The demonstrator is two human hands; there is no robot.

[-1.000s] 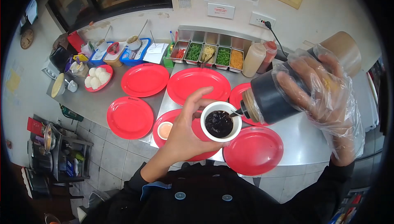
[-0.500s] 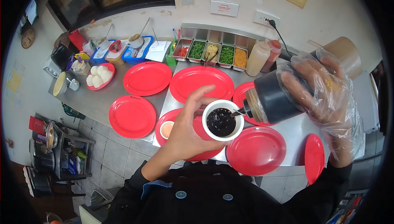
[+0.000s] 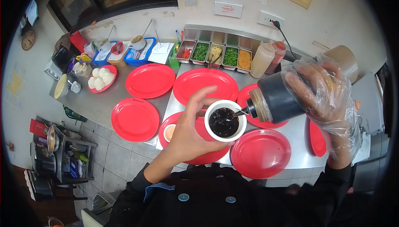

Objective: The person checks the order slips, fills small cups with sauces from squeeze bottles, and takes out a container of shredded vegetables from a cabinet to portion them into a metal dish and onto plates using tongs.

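1. While the left hand (image 3: 193, 139) is curved around a white cup (image 3: 240, 133), its thumb lies on the near side of the cup and the other fingers on the far side; this hand is bare

2. The white cup is held above the red plates, with its opening turned to the camera, and inside it there is dark liquid (image 3: 223, 124), which has a shiny surface

3. The right hand (image 3: 318, 91), covered by a clear plastic glove (image 3: 341, 112), is closed around a dark bottle (image 3: 280, 98)

4. This bottle is strongly tilted, and its nozzle (image 3: 248, 109) points to the left, over the rim of the cup; whether it touches the rim, I cannot tell

5. Under the left wrist and fingers there is a red plate (image 3: 208, 157), partly hidden, and on it stands a small cup of orange-pink sauce (image 3: 168, 133)

6. Another red plate (image 3: 261, 153) lies just beside it, on the right, at the near edge of the steel counter (image 3: 301, 152)

7. At the back, metal containers (image 3: 216, 55) with chopped food stand in a row, next to a pale squeeze bottle (image 3: 262, 61) and a red one
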